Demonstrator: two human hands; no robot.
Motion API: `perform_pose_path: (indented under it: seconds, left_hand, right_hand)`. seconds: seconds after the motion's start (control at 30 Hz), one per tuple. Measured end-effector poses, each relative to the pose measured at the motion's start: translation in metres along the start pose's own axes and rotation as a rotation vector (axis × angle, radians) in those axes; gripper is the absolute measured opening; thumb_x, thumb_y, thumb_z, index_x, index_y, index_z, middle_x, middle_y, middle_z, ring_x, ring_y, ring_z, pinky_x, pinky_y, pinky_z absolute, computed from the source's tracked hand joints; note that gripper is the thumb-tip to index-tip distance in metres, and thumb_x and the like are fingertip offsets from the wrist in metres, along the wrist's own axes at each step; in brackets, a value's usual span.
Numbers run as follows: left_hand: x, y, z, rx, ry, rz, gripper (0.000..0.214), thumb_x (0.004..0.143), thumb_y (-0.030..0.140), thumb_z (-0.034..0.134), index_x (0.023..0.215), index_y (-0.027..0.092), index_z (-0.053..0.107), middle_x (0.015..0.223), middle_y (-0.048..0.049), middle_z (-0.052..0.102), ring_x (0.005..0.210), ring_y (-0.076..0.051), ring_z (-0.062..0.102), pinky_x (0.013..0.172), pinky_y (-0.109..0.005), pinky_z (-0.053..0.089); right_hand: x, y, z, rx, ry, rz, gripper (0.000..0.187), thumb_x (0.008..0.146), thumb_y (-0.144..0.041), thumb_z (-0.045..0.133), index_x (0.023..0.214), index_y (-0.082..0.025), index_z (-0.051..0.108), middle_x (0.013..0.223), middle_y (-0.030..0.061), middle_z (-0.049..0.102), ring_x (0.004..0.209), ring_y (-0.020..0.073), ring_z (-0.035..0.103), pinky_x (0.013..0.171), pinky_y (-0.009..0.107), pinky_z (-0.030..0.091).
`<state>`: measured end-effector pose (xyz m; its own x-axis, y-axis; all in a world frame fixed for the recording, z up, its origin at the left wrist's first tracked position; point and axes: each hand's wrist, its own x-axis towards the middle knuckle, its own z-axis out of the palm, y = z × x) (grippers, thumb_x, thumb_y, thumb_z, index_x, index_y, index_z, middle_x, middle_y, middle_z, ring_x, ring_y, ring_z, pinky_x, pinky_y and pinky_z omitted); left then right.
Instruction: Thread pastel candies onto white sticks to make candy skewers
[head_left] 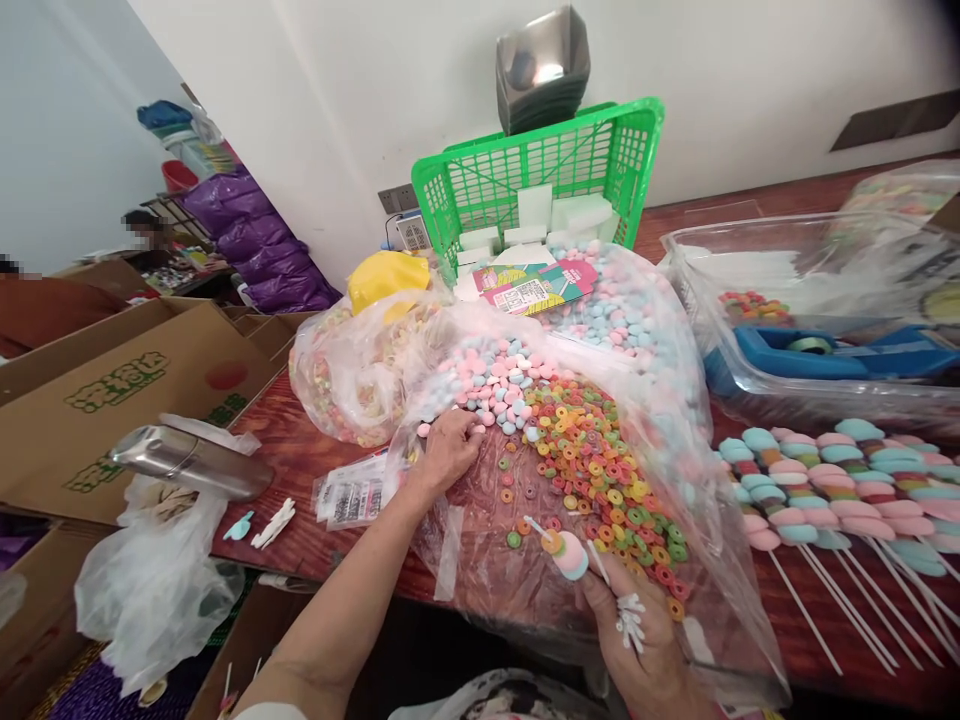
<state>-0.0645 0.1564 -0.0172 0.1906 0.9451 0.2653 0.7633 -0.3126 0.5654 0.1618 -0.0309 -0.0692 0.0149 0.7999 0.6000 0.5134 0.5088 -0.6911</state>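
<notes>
My right hand [637, 625] is closed around a bundle of thin white sticks [630, 622]. It also grips a candy skewer, where a pink and blue marshmallow [571, 557] sits beside an orange gummy ring [553, 541]. At the near edge of a pile of small pink, blue and white marshmallows [491, 380], my left hand [450, 450] has its fingers curled together. A pale bit shows at its fingertips, too small to name. Right of that pile, many coloured gummy rings [600, 450] lie on clear plastic, with a few loose ones between my hands.
Finished-looking candy skewers [840, 490] lie at right, below a clear bin [795, 390] holding a blue tape dispenser [825, 352]. Behind stands a green basket [536, 160]. A steel flask [191, 462], a bag of gummy rings [337, 385] and cardboard boxes [135, 390] are at left.
</notes>
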Motion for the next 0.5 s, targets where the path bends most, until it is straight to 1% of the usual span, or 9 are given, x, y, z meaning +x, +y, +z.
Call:
perform_pose_path:
  seconds: [0.03, 0.1, 0.13, 0.2, 0.23, 0.3, 0.4, 0.5]
  left_hand:
    - [-0.004, 0.005, -0.002, -0.038, 0.018, -0.011, 0.014, 0.076, 0.016, 0.061, 0.084, 0.017, 0.072, 0.081, -0.0056, 0.068, 0.081, -0.019, 0.059, 0.080, -0.034, 0.045]
    - [-0.015, 0.017, -0.008, -0.240, 0.040, -0.091, 0.017, 0.076, 0.021, 0.065, 0.091, 0.017, 0.072, 0.080, -0.0037, 0.068, 0.072, -0.016, 0.060, 0.070, -0.030, 0.048]
    - [-0.023, 0.025, -0.012, -0.452, 0.051, -0.177, 0.020, 0.075, 0.023, 0.069, 0.094, 0.017, 0.072, 0.078, -0.0027, 0.067, 0.068, -0.014, 0.059, 0.064, -0.027, 0.048]
    - [-0.039, 0.041, -0.018, -0.934, 0.008, -0.366, 0.032, 0.068, 0.026, 0.077, 0.099, 0.020, 0.071, 0.078, -0.0012, 0.068, 0.064, -0.013, 0.061, 0.056, -0.024, 0.047]
    - [-0.047, 0.049, -0.021, -1.130, -0.023, -0.438, 0.035, 0.065, 0.026, 0.081, 0.098, 0.020, 0.072, 0.077, -0.0015, 0.069, 0.063, -0.013, 0.061, 0.052, -0.022, 0.046]
    - [-0.060, 0.064, -0.023, -1.404, -0.073, -0.524, 0.034, 0.061, 0.024, 0.084, 0.093, 0.019, 0.073, 0.075, -0.0024, 0.070, 0.061, -0.012, 0.061, 0.047, -0.018, 0.042]
    - [-0.072, 0.081, -0.020, -1.627, -0.100, -0.588, 0.029, 0.062, 0.019, 0.085, 0.088, 0.018, 0.073, 0.071, -0.0033, 0.070, 0.060, -0.011, 0.062, 0.045, -0.016, 0.041]
    - [-0.075, 0.090, -0.015, -1.724, -0.104, -0.642, 0.028, 0.061, 0.015, 0.085, 0.086, 0.017, 0.073, 0.073, -0.0038, 0.070, 0.060, -0.011, 0.062, 0.047, -0.015, 0.043]
  right_hand:
    - [0.000, 0.001, -0.001, -0.004, 0.003, 0.002, 0.033, 0.090, -0.014, 0.051, 0.121, -0.026, 0.058, 0.091, 0.0029, 0.074, 0.073, 0.0203, 0.071, 0.061, 0.027, 0.057]
    - [0.002, 0.002, -0.003, 0.005, 0.011, 0.026, 0.032, 0.090, -0.015, 0.052, 0.119, -0.025, 0.059, 0.090, 0.0035, 0.074, 0.073, 0.0201, 0.071, 0.064, 0.027, 0.057]
    - [0.003, 0.002, -0.005, 0.016, 0.005, 0.048, 0.030, 0.091, -0.015, 0.051, 0.118, -0.023, 0.061, 0.089, 0.0040, 0.074, 0.073, 0.0199, 0.071, 0.064, 0.027, 0.057]
    - [0.004, 0.004, -0.006, 0.045, -0.024, 0.099, 0.030, 0.091, -0.015, 0.049, 0.116, -0.021, 0.063, 0.085, 0.0043, 0.073, 0.069, 0.0191, 0.070, 0.064, 0.027, 0.057]
    - [0.004, 0.005, -0.007, 0.064, -0.039, 0.117, 0.030, 0.090, -0.015, 0.048, 0.116, -0.020, 0.063, 0.082, 0.0042, 0.073, 0.067, 0.0185, 0.069, 0.063, 0.027, 0.057]
    - [0.002, 0.007, -0.007, 0.092, -0.063, 0.130, 0.033, 0.089, -0.013, 0.047, 0.117, -0.018, 0.063, 0.080, 0.0041, 0.072, 0.065, 0.0174, 0.068, 0.063, 0.026, 0.057]
    - [0.003, 0.006, -0.008, 0.063, -0.046, 0.093, 0.037, 0.085, -0.009, 0.047, 0.118, -0.017, 0.062, 0.088, 0.0064, 0.074, 0.073, 0.0182, 0.071, 0.067, 0.026, 0.057]
    - [0.010, -0.001, -0.013, -0.004, -0.019, 0.039, 0.040, 0.082, -0.004, 0.045, 0.115, -0.018, 0.063, 0.093, 0.0064, 0.075, 0.079, 0.0179, 0.072, 0.069, 0.025, 0.058]
